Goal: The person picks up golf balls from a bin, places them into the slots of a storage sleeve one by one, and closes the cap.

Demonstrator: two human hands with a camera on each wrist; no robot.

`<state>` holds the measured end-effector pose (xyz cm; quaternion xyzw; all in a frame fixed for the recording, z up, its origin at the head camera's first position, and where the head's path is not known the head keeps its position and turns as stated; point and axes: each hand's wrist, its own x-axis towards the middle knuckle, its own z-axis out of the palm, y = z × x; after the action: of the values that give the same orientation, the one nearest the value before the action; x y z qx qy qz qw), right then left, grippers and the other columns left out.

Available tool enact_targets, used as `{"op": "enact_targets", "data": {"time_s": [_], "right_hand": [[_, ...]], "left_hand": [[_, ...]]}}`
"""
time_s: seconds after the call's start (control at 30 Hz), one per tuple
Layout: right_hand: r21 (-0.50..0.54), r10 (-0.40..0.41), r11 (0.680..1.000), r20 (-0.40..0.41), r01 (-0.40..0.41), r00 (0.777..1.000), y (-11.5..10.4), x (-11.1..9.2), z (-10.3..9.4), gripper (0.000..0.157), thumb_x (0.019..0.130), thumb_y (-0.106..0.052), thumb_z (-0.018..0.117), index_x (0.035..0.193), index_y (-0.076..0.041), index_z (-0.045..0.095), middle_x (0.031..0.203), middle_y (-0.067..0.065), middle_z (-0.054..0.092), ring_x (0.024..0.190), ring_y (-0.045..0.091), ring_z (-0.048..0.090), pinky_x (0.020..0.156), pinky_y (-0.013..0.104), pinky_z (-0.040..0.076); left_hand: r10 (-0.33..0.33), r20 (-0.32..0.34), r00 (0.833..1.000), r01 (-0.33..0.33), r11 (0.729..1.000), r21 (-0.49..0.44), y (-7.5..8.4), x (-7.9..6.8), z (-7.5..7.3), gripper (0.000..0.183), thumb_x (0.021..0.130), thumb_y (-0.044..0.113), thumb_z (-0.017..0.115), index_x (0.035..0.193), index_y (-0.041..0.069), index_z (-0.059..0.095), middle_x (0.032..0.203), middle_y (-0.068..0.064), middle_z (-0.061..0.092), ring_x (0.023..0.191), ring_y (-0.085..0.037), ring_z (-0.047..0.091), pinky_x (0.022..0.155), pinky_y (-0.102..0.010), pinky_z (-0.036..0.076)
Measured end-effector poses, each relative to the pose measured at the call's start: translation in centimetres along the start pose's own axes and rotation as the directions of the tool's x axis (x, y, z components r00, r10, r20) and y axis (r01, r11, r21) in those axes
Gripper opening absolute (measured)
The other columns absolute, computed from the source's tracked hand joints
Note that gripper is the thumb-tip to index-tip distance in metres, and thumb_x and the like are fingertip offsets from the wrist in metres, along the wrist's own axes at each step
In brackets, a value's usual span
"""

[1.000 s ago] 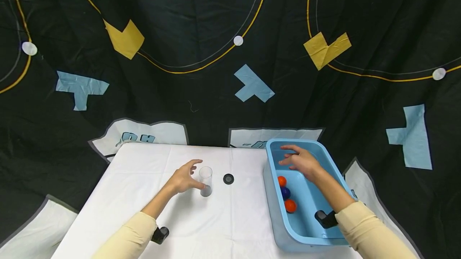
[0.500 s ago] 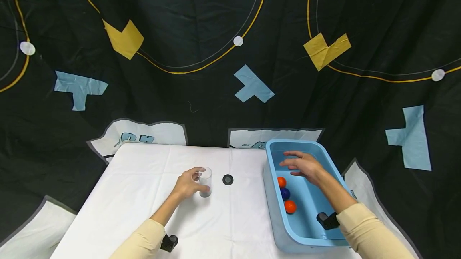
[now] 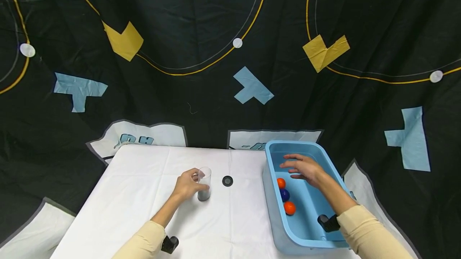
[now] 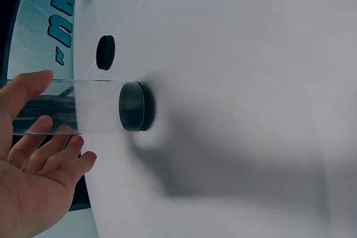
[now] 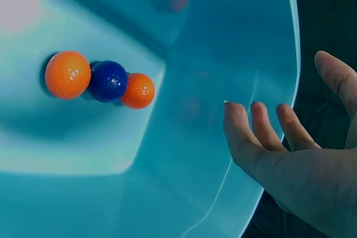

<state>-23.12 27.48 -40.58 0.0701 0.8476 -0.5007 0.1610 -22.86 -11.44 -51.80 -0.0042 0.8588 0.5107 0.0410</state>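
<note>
A clear cylinder [image 3: 204, 182] with a dark base stands near the middle of the white table. My left hand [image 3: 187, 186] grips its side, thumb in front and fingers behind. In the left wrist view, the thumb and fingertips lie on opposite sides of the clear wall, above the dark base [image 4: 133, 106]. To the cylinder's right lies a flat black disc [image 3: 227, 181]. My right hand [image 3: 304, 169] hovers over the blue bin [image 3: 271, 211] with fingers spread loosely, touching nothing. Two orange balls [image 5: 68, 74] and a dark blue ball [image 5: 108, 81] lie in a row on the bin floor.
The bin's tall walls stand on the right of the table [image 3: 144, 179]. Behind the table hangs a black cloth [image 3: 201, 103] with yellow and light-blue tape pieces. Both forearms wear cream sleeves and black wrist mounts.
My left hand has moved right and closed its fingers round the cylinder, which has shifted slightly. My right hand has stayed over the bin, with only small finger movement.
</note>
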Motion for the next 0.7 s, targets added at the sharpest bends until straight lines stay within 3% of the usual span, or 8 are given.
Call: {"op": "enact_targets", "data": {"time_s": [0.3,0.53,0.7], "right_hand": [[-0.014,0.026,1.0,0.042,-0.025,0.999,1.1,0.5,-0.9,0.071,0.098,-0.039,0.065,0.15,0.003,0.041,0.149,0.029,0.049,0.125,0.045,0.059,0.099,0.053,0.053],[-0.003,0.157,0.988,0.046,-0.157,0.986,2.6,1.6,-1.8,0.054,0.1,-0.036,0.062,0.135,0.004,0.057,0.143,0.032,0.051,0.118,0.044,0.062,0.097,0.053,0.055],[-0.037,0.241,0.971,0.091,-0.238,0.966,3.9,2.4,-2.2,0.051,0.1,-0.034,0.061,0.135,0.003,0.059,0.144,0.036,0.048,0.123,0.05,0.058,0.099,0.054,0.053]], "left_hand": [[0.045,0.029,0.999,-0.046,0.998,0.046,2.0,0.2,-0.5,0.04,0.07,0.018,0.087,0.106,0.008,0.073,0.106,-0.015,0.077,0.103,-0.033,0.074,0.09,-0.047,0.057],[0.065,0.061,0.996,-0.068,0.997,0.047,3.2,0.5,-0.7,0.039,0.068,0.022,0.087,0.104,0.011,0.076,0.09,-0.003,0.077,0.084,-0.019,0.073,0.082,-0.038,0.058],[0.096,0.071,0.993,-0.103,0.99,0.092,3.6,0.7,-0.6,0.038,0.065,0.022,0.086,0.101,0.015,0.078,0.085,0.001,0.076,0.079,-0.014,0.07,0.076,-0.034,0.056]]}}
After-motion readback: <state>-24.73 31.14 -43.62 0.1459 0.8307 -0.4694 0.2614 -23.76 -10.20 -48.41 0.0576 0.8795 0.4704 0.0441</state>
